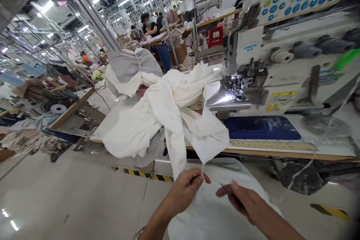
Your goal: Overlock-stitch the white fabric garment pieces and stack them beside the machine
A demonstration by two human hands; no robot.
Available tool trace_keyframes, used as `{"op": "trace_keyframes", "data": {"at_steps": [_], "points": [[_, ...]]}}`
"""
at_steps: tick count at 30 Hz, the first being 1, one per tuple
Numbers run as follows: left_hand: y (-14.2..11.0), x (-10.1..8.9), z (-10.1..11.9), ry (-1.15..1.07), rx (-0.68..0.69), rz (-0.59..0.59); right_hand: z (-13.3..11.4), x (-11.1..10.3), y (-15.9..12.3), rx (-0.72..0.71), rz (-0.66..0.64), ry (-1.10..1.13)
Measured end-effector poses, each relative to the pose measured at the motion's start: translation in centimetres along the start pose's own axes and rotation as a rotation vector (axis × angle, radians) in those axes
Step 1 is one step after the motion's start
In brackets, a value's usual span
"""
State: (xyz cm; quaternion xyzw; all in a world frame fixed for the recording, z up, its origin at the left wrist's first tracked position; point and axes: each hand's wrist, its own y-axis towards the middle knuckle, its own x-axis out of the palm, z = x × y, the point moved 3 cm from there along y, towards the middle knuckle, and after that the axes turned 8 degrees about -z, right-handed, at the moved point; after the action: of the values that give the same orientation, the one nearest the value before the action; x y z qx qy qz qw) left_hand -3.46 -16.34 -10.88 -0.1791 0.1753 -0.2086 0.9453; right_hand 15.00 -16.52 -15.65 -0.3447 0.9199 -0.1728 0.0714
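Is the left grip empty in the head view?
No, the left hand pinches a thin strand hanging from the lower corner of the white fabric.

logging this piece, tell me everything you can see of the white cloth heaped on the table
The white cloth is off-white, matt and soft-looking, crumpled in loose, overlapping folds. It lies heaped on the table, spilling over the front edge, with its right side by the metal plate of the sewing machine. A long strip hangs down toward the left hand. Beside it, a pointed corner narrows to a thin strand, pinched by that hand. Whether it is one piece is unclear.
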Motion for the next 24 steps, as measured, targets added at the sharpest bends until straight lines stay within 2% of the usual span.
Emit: {"op": "trace_keyframes", "data": {"at_steps": [2,5,9,12,15,18,21,24], "points": [[-0.4,0.2,0.0,-0.03,0.023,0.018,-0.4,-1.2,1.5,0.043,-0.081,0.004],[-0.7,0.5,0.4,-0.079,0.057,-0.028,-1.8,-1.5,3.1,0.001,-0.221,-0.01],[-0.6,0.7,1.0,-0.138,0.143,-0.073,-3.7,-0.8,3.8,-0.081,-0.299,0.006],[-0.5,1.0,1.0,-0.187,0.145,-0.083,-4.5,-0.5,3.8,-0.125,-0.32,0.028],[-0.4,1.3,0.8,-0.242,0.118,-0.084,-4.7,-0.7,3.7,-0.19,-0.279,-0.033],[-0.3,1.5,1.0,-0.227,0.155,-0.069,-4.3,-1.0,3.5,-0.291,-0.171,-0.087],[-0.3,1.3,1.7,-0.083,0.217,0.078,-3.3,-0.8,3.1,-0.317,0.006,0.008],[-0.4,1.4,3.0,0.017,0.301,0.196,-2.4,0.4,2.3,-0.286,0.099,0.114]]}}
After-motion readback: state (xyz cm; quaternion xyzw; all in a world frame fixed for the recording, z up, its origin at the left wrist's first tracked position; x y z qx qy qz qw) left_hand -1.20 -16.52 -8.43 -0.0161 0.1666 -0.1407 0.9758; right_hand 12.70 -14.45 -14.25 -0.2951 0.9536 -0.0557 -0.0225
